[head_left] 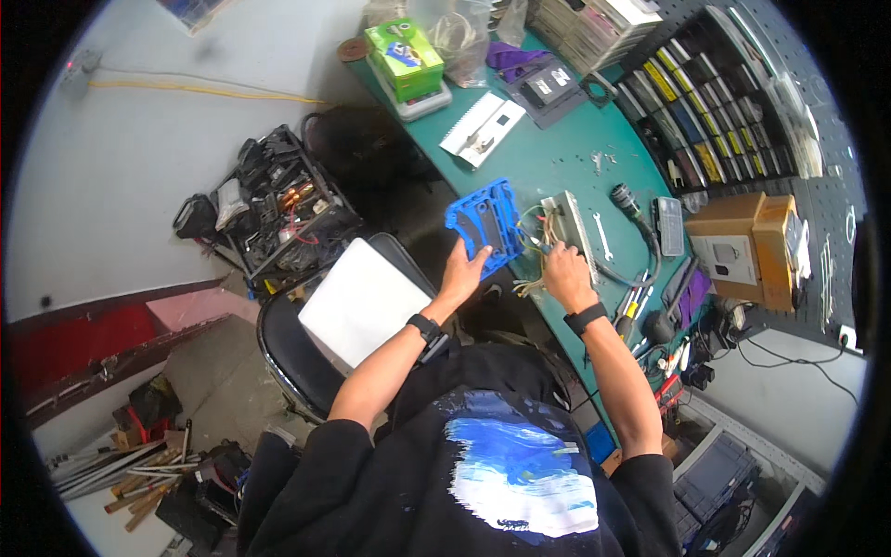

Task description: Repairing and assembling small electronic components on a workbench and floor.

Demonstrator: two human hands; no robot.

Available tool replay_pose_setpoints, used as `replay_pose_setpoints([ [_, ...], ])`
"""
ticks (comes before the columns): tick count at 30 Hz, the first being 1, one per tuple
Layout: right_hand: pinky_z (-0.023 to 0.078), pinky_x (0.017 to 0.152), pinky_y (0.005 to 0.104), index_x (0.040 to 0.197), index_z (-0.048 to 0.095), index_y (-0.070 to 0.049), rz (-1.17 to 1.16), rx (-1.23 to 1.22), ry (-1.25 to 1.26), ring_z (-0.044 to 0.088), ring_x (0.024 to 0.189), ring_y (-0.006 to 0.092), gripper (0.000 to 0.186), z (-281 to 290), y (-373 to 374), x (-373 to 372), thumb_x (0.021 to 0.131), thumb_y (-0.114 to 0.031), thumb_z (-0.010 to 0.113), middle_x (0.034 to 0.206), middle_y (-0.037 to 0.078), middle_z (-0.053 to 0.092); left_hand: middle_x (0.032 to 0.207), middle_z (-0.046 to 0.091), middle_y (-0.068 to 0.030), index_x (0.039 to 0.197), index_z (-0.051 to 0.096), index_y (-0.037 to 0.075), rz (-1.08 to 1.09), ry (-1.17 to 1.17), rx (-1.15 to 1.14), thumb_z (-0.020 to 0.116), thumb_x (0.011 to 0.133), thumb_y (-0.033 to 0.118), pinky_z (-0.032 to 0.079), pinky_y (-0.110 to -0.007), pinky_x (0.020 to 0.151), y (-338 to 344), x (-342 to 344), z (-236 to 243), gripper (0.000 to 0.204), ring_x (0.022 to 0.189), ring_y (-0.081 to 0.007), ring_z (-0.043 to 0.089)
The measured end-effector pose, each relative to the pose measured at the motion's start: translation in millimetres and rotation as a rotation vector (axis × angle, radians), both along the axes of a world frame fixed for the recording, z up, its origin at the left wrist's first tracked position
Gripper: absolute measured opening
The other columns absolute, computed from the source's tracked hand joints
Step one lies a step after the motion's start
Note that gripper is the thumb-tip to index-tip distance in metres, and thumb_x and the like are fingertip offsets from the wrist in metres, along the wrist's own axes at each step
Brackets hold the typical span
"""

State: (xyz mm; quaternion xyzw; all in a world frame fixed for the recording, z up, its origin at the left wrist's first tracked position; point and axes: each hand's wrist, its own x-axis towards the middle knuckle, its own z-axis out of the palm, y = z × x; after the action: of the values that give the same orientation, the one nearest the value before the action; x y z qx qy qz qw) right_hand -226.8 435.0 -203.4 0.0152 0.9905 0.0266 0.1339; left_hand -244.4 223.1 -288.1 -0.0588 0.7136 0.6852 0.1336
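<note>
My left hand (461, 271) grips the lower edge of a blue plastic frame (485, 223), tilted up over the front edge of the green workbench (538, 158). My right hand (563, 269) rests closed on a bundle of thin coloured wires (536, 243) that run from the blue frame to a grey metal module (574, 232) lying on the bench. Both wrists carry black bands.
A small wrench (602, 236), a black connector with cable (631, 209) and a grey remote-like box (669, 226) lie right of the module. A cardboard box (750, 249) stands further right. A chair holding a white board (360, 302) sits to my left, beside a crate of parts (283, 209).
</note>
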Motion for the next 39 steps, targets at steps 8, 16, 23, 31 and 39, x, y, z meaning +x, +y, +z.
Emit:
replay_pose_setpoints([
  [8,0.056,0.071,0.0434,0.099,0.059,0.003,-0.027,-0.003,0.035,0.067,0.082,0.0361,0.020,3,-1,3,0.087,-0.012,0.057,0.091,0.023,0.064,0.124,0.066,-0.0139,0.133,0.049,-0.004,-0.010,0.020,-0.014,0.067,0.095,0.012,0.047,-0.034,0.097,2,0,-2,0.045,0.109,-0.0197,0.063],
  [16,0.053,0.068,0.0406,0.092,0.061,0.002,0.059,0.042,0.060,0.065,0.081,0.0320,0.016,11,-4,1,0.083,-0.011,0.061,0.086,0.018,0.064,0.120,0.068,-0.0194,0.132,0.052,-0.002,-0.007,0.032,0.029,0.067,0.094,0.019,0.048,-0.038,0.095,2,1,4,0.046,0.110,-0.0291,0.066],
  [23,0.052,0.068,0.0390,0.091,0.063,0.001,0.089,0.118,0.072,0.064,0.082,0.0290,0.015,17,-7,-3,0.081,-0.011,0.063,0.083,0.013,0.063,0.120,0.068,-0.0191,0.131,0.052,-0.002,-0.006,0.040,-0.019,0.068,0.094,0.019,0.049,-0.039,0.094,3,2,6,0.046,0.109,-0.0293,0.065],
  [31,0.052,0.068,0.0391,0.091,0.063,0.001,0.141,0.156,0.057,0.063,0.083,0.0277,0.015,12,-7,-2,0.082,-0.011,0.062,0.087,0.013,0.063,0.120,0.067,-0.0190,0.133,0.051,-0.002,0.004,0.070,-0.008,0.068,0.094,0.019,0.048,-0.039,0.095,4,3,1,0.047,0.110,-0.0292,0.065],
  [39,0.058,0.068,0.0379,0.097,0.061,0.002,0.045,0.109,0.017,0.065,0.090,0.0316,0.019,9,-11,0,0.086,-0.013,0.060,0.090,0.020,0.062,0.118,0.068,-0.0181,0.132,0.052,-0.001,-0.003,0.053,-0.008,0.067,0.094,0.018,0.049,-0.039,0.094,5,3,6,0.045,0.107,-0.0285,0.066],
])
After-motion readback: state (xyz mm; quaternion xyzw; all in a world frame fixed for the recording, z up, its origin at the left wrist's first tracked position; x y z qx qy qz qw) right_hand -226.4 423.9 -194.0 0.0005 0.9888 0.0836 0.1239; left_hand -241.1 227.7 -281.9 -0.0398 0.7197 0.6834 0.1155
